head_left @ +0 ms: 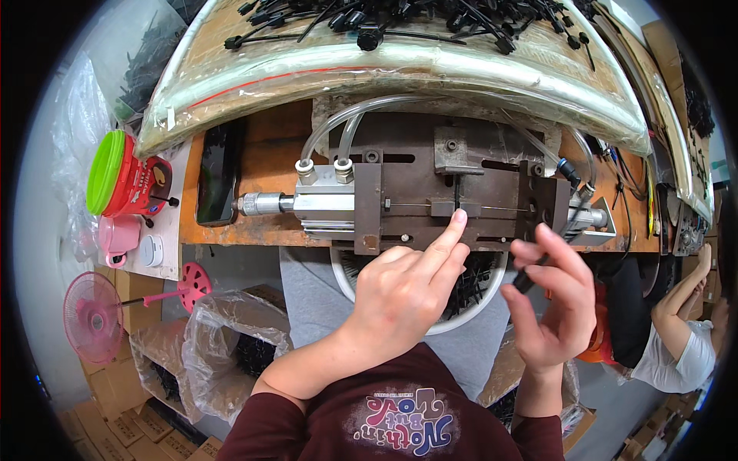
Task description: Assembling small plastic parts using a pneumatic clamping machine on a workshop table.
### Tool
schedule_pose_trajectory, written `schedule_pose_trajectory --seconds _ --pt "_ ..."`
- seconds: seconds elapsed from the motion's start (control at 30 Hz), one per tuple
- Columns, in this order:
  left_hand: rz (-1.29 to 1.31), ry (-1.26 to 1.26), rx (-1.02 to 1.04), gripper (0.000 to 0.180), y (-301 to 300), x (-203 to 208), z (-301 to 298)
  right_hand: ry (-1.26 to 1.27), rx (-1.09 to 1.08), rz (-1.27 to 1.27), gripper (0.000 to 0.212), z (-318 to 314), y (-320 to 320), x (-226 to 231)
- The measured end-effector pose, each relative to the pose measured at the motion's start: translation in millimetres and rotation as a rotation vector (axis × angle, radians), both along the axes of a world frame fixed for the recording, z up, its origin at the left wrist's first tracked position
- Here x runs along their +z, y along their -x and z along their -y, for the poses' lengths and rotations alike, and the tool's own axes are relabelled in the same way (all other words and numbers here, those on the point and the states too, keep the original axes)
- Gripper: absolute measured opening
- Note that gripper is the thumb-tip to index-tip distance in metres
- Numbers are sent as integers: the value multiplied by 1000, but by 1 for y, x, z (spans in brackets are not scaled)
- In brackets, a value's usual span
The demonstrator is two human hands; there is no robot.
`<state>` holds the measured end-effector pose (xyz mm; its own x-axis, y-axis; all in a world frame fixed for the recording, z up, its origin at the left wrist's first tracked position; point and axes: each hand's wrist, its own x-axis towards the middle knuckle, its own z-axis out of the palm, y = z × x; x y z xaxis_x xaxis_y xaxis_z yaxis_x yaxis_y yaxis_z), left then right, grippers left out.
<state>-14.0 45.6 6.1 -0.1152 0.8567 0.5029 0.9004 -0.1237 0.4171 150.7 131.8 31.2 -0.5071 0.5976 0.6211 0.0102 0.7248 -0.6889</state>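
Observation:
My left hand (407, 288) reaches over the metal fixture (354, 207). Its index finger is stretched out, the tip touching the small dark block at the fixture's middle, where a thin black plastic piece (458, 188) stands in a slot. Nothing shows in that hand's grasp. To the right, my right hand (557, 307) is raised with bent fingers around a black plastic part with a thin stem (524, 281). The part is blurred and partly hidden by the fingers. Silver cylinders (327, 206) with clear hoses flank the fixture, and a thin rod runs along its centre.
Black stemmed parts (369, 37) lie heaped on the tray above. Below the bench, a white tub (496, 296) holds more. Pink and green buckets (108, 173), a phone (219, 180) and a pink fan (94, 316) stand left. Another person's arm (680, 292) shows right.

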Motion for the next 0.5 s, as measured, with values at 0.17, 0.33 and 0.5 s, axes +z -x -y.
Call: schedule_pose_trajectory --seconds 0.17,0.33,0.5 --pt "0 -3 1 23 0 -2 0 -200 -47 243 34 6 -1 2" --pt "-11 -9 -8 23 5 -1 -3 -272 -24 248 33 7 5 -2" --pt "-13 37 -59 24 9 3 1 -312 -20 274 28 5 10 -4"
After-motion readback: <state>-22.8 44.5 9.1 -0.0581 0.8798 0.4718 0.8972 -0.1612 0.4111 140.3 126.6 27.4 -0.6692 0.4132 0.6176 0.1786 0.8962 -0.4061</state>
